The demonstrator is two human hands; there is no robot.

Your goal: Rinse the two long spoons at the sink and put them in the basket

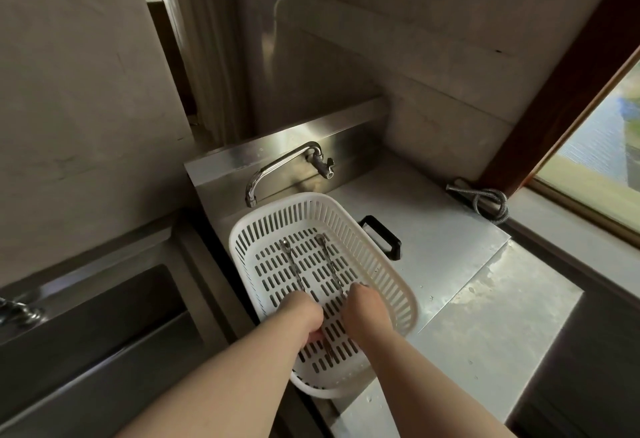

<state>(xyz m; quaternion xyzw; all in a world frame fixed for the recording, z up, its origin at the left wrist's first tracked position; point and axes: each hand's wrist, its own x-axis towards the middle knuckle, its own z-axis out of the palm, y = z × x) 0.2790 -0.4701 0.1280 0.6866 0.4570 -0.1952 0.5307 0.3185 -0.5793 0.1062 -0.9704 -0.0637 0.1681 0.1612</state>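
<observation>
Two long spoons (296,269) lie side by side in our white basket (377,257) on the steel counter (460,264). Left hand (304,316) curls closed around one handle; right hand (363,309) covers the other, grip unclear

I stand in a plain kitchen: a stainless steel counter (460,264) with a chrome tap (277,167) at twelve o'clock, a dark sink basin (104,326) at nine, bare concrete walls (69,73), a wood-framed window (595,160) at two.
</observation>
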